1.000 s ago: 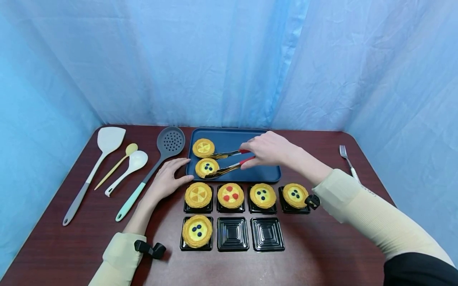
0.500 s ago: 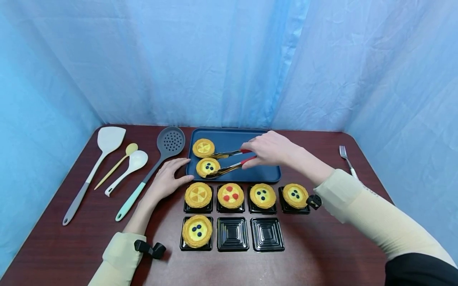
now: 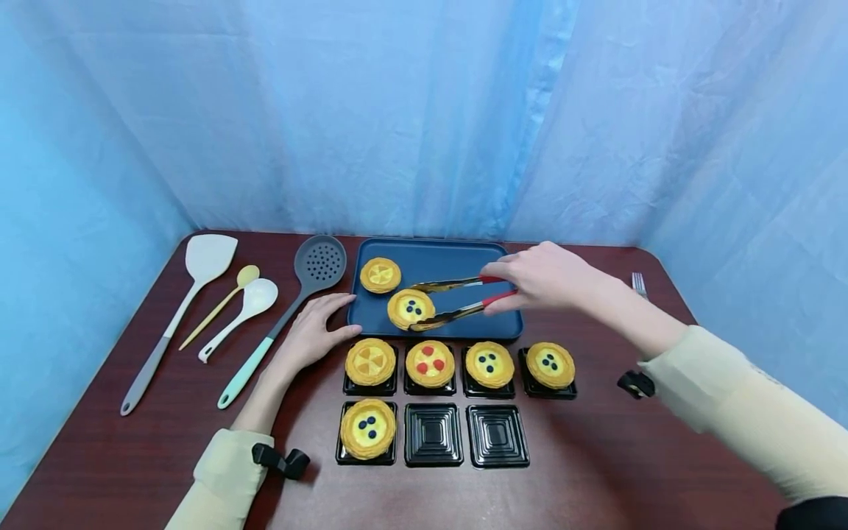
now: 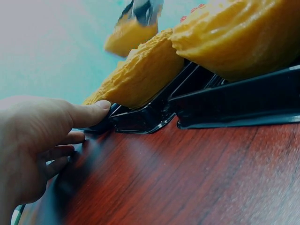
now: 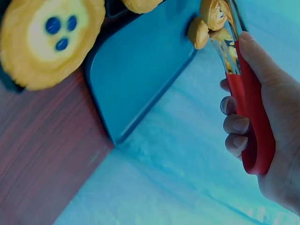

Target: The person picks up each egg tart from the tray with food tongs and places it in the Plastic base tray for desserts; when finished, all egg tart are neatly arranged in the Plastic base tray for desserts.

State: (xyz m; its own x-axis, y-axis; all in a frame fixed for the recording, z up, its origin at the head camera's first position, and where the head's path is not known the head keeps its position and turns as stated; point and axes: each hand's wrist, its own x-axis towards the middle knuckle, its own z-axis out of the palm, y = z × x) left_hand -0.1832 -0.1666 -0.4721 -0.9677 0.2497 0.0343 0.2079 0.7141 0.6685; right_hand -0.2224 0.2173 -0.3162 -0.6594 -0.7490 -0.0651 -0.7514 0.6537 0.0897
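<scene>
My right hand [image 3: 539,276] grips red-handled tongs [image 5: 255,112] over the blue tray [image 3: 450,259]. Between the gold tong tips is a tart with three blueberries [image 3: 409,308]; the left wrist view shows it raised above the tarts in front. A tart with orange wedges [image 3: 380,275] lies at the tray's back left. At the tray's left edge rests my left hand [image 3: 313,331], fingers relaxed, thumb [image 4: 91,114] by the front corner. In front of the tray stand several black square boxes bearing tarts, among them a strawberry-topped one [image 3: 429,364].
Two black boxes hold no tart: one in the front row's middle [image 3: 433,434], one to its right [image 3: 497,436]. Left of the tray lie a slotted skimmer [image 3: 320,261], a white ladle [image 3: 258,296], a yellow spoon [image 3: 248,275] and a white turner [image 3: 210,258]. A fork [image 3: 639,284] lies far right.
The tongs and the blueberry tart have moved right, away from the orange-wedge tart and up off the tray. My right arm has shifted right. The left hand stays by the tray edge.
</scene>
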